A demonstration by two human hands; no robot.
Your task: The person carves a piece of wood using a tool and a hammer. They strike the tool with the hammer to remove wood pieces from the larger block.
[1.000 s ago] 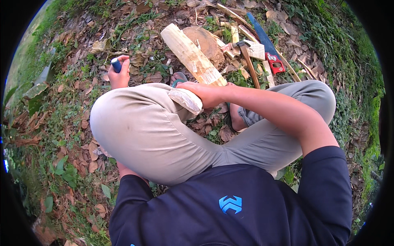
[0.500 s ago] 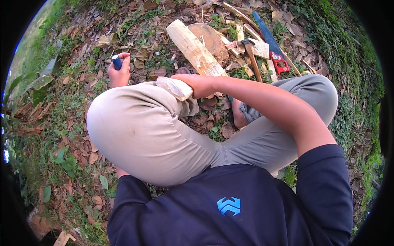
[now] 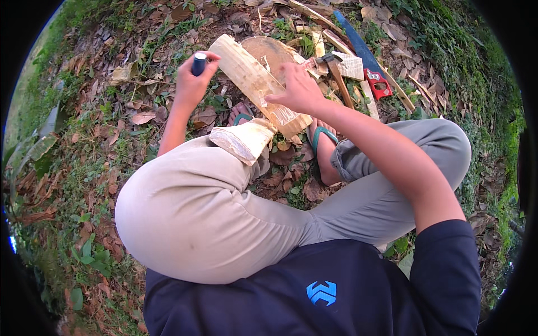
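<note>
My left hand (image 3: 193,78), beside the upper left edge of a long pale split log (image 3: 241,66), is closed round a dark blue cylinder (image 3: 198,66) with a whitish end. The rest of this cylinder is hidden. Over the log's right edge lies my right hand (image 3: 300,89), thumb and fingers apart; whether it presses on the wood I cannot tell. The log slants from the round stump (image 3: 268,51) toward my feet, its lower end shaved. A wedge-shaped wood block (image 3: 242,140) rests against my left leg, touched by neither hand.
Right of the stump lie a hammer (image 3: 338,78), a handsaw (image 3: 358,47) with a red handle, and several wood offcuts (image 3: 350,66). My feet in green flip-flops (image 3: 324,134) are just below the log. Dry leaves and grass surround everything.
My right hand has let go of the wood block and moved up and right to the log. With the blue cylinder in it, my left hand has come rightward and up, nearer the log.
</note>
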